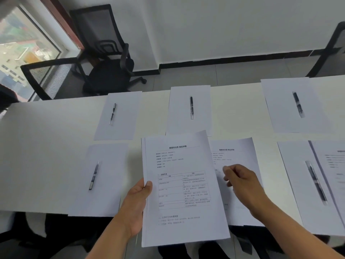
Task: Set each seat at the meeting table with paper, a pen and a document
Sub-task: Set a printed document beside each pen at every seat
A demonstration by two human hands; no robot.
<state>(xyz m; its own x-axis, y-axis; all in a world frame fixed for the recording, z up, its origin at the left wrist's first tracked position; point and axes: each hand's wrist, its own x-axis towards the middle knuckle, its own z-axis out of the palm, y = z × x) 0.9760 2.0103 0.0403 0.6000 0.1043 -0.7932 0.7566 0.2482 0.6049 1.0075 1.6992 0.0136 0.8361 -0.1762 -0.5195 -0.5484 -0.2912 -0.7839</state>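
My left hand (138, 202) grips a stack of printed documents (183, 187) by its left edge, above the table's near edge. Just right of the stack, my right hand (240, 180) hovers with loosely curled fingers over one document (237, 152) lying flat on the white table (46, 137). Blank sheets, each with a pen, lie at the seats: near left (100, 180) with pen (93, 175), far left (119, 116), far middle (189, 109), far right (293, 105). The near right sheet (298, 184) carries a pen (316, 181) and a document (334, 165).
Two black mesh office chairs (110, 53) stand in the far left corner by a window (20, 45). Another chair's back (334, 49) shows at the far right. Dark chair seats sit under the table's near edge.
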